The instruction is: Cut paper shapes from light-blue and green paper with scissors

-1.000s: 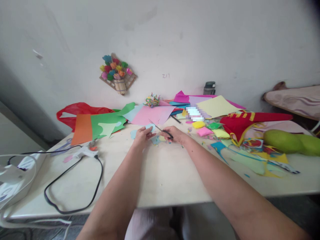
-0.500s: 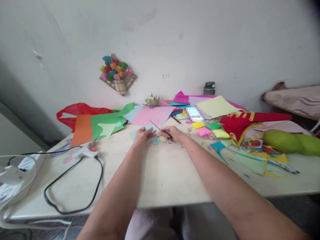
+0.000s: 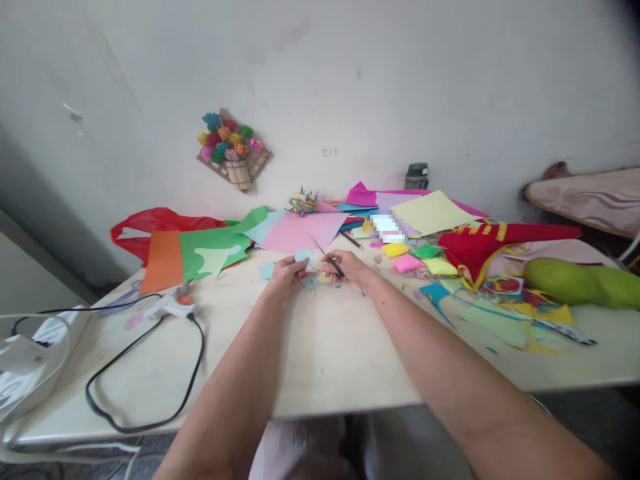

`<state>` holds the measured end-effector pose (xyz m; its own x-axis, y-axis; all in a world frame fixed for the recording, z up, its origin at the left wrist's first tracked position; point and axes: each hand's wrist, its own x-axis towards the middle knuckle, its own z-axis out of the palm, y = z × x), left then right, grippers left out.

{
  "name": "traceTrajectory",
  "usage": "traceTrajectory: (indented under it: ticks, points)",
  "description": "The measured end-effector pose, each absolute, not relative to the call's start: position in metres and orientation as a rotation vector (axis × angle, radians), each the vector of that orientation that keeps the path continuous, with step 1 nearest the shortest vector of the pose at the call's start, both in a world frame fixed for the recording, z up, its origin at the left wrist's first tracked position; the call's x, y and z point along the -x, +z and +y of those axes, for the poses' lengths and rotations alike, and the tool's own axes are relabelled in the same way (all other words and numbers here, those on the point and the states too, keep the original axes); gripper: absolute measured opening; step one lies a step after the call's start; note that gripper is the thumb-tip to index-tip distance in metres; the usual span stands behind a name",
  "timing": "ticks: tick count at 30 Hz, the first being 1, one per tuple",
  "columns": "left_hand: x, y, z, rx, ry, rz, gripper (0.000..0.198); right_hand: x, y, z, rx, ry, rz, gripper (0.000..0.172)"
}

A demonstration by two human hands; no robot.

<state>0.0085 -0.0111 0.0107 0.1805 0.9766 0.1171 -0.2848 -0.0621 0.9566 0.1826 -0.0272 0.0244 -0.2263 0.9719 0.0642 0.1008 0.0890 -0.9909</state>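
Observation:
My left hand point(image 3: 285, 274) pinches a small light blue paper piece point(image 3: 303, 255) above the white table point(image 3: 320, 347). Close to its right, my right hand point(image 3: 349, 267) is closed on black-handled scissors point(image 3: 325, 256), whose blades point up and left toward the blue piece. Small paper scraps point(image 3: 311, 283) lie on the table under both hands. Another light blue scrap point(image 3: 267, 270) rests just left of my left hand.
Coloured paper sheets point(image 3: 210, 248) and a red bag point(image 3: 150, 223) crowd the table's back. A glue gun point(image 3: 167, 305) with a black cord point(image 3: 145, 373) lies left. Red cloth point(image 3: 480, 243), paper offcuts and a green gourd-shaped object point(image 3: 580, 283) fill the right. A paper flower craft point(image 3: 233, 150) hangs on the wall.
The scissors have tilted more upright and shifted slightly right, and the blue piece has risen a little in my left hand. The view has drifted slightly.

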Motion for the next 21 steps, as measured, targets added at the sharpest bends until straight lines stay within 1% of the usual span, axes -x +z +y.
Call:
traceTrajectory:
  ticks: [6,15,21]
  points:
    - [-0.008,0.011,-0.011,-1.155,1.229,0.804,0.029,-0.183,0.026,-0.028,1.144,1.277,-1.501,0.028]
    - [-0.008,0.013,-0.012,-1.157,1.229,0.84,0.025,-0.184,0.019,-0.026,1.078,1.34,-1.621,0.024]
    - [-0.009,0.012,-0.01,-1.15,1.259,0.816,0.029,-0.185,0.016,-0.024,1.076,1.327,-1.664,0.022]
